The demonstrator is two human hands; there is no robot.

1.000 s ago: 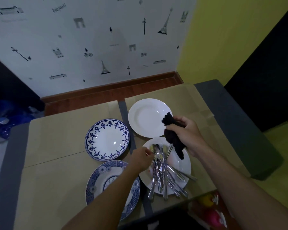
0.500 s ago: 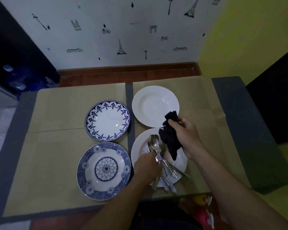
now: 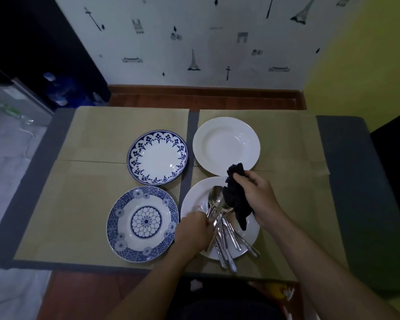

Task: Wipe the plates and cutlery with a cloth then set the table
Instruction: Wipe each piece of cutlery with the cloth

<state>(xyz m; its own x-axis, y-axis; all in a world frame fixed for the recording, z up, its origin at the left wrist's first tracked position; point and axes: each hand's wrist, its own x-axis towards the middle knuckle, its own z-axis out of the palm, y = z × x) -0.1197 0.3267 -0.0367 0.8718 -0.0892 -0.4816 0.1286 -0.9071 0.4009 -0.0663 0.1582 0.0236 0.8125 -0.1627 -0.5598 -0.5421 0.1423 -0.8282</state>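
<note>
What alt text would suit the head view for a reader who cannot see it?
A person's left hand reaches into a pile of cutlery on a white plate while the right hand holds a dark cloth over it. A second white plate and two blue-patterned plates sit empty on the table.

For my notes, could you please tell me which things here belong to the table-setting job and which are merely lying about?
Job: dark cloth, cutlery, near white plate, far white plate, blue-bordered plate, medallion plate, placemats.
Lying about: blue bottles beside the table.
</note>
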